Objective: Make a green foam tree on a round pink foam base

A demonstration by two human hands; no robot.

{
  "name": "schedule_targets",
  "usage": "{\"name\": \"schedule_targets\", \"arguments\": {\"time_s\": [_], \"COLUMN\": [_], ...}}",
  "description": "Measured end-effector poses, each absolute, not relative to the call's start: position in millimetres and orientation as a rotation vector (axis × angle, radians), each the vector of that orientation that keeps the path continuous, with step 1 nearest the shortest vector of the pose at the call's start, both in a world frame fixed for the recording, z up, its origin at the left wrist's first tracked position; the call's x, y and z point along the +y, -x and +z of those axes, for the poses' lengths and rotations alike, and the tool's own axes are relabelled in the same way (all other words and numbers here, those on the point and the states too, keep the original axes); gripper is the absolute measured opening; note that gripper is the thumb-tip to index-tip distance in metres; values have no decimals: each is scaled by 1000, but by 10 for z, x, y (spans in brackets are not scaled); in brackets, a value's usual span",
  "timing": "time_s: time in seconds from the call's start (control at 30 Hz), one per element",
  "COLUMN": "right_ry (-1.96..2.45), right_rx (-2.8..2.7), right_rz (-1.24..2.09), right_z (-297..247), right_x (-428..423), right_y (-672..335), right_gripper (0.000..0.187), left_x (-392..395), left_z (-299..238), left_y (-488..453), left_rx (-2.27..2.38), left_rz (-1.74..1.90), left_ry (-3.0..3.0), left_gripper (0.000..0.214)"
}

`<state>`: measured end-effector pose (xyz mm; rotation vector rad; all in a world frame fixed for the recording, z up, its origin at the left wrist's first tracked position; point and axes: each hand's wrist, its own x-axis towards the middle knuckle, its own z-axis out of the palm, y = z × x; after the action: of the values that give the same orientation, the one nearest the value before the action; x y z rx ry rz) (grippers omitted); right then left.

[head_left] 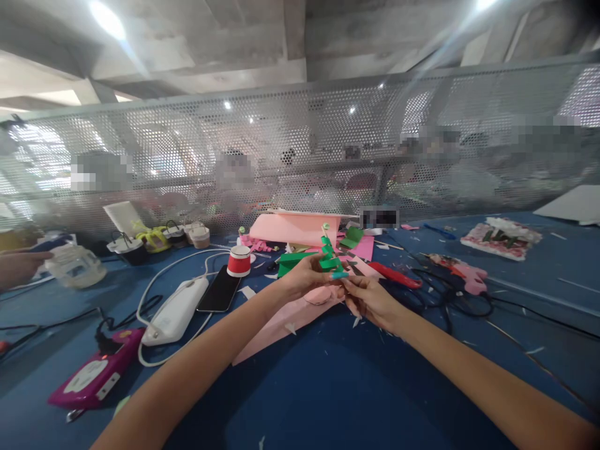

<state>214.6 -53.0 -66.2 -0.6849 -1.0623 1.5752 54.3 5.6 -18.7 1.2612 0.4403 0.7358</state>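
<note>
My left hand [307,273] and my right hand [365,297] meet above the blue table [328,387], both pinched on a small green folded paper piece [330,256] that zigzags upward on a thin stick. The left fingers grip its lower part from the left. From the right, my right fingertips press against its base. Under the hands lies a pink paper sheet [281,322]. Just beyond them lie green paper pieces [293,261] and a stack of pink paper [295,228].
A black phone [219,289], a white power bank [175,310] with cable, a red-and-white cup [239,261] and a magenta device [96,370] lie at left. A red tool [394,275], a pink glue gun [462,275] and black cables lie at right. A perforated metal screen [300,156] stands behind. Another person's hand [19,265] reaches in at far left.
</note>
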Motion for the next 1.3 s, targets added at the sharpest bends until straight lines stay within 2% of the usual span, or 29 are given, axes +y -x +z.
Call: {"name": "schedule_targets", "arguments": {"time_s": [0.17,0.53,0.8,1.1,1.3], "right_ry": [679,658,641,642,643], "right_rx": [-1033,-1014,-1030,-1019,-1026], "right_rz": [1573,1586,1596,1594,1589], "right_z": [-629,-658,-652,-670,-651], "right_x": [-536,-500,-505,-490,-512], "right_y": [-2170,-2170,-2159,-2167,-2157], "right_gripper": [30,31,29,29,29], "left_x": [113,117,87,130,157], "left_z": [-150,-239,-214,-212,-199], "left_y": [-479,-577,-616,-593,-582], "left_rx": [358,470,492,569,634], "left_rz": [723,820,953,934,928], "left_ry": [-1268,-971,-946,-1210,-1305], "left_gripper": [50,8,25,47,52]}}
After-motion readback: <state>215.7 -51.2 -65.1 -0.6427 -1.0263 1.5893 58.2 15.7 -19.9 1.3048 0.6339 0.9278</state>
